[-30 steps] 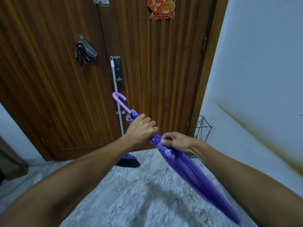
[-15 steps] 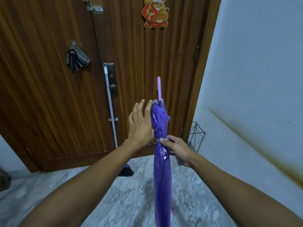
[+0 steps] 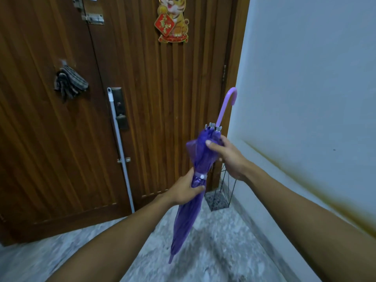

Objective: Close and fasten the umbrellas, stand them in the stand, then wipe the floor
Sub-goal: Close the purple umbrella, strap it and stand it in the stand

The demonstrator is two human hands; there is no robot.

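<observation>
My left hand (image 3: 184,190) curls round the purple umbrella (image 3: 200,159) just below its fastening strap (image 3: 200,176), thumb across the front, while my right hand (image 3: 227,156) grips the bunched canopy higher up, near the rib tips, fingers wrapped over the folds. Half a second ago the umbrella stood nearly straight up in front of me, my left palm open and flat beside its top and my right hand pinching it at mid-height; now the hands have swapped levels, the left holding low and the right high, and the umbrella leans with its hooked handle (image 3: 228,102) tilted toward the white wall (image 3: 305,78) on the right and its tip pointing down over the floor (image 3: 213,251). The strap now sits closed around the canopy with a small pale snap showing. The canopy is thin, glossy, translucent plastic, gathered into soft pleats and tapering to a point; the handle is a smooth lilac crook. Just behind the umbrella, in the corner, stands the wire stand (image 3: 222,192), a black open frame, angular, with a speckled base. The door (image 3: 61,139) is dark ribbed wood; the floor is grey mottled stone. A pale broom handle (image 3: 120,147) leans against the door.
</observation>
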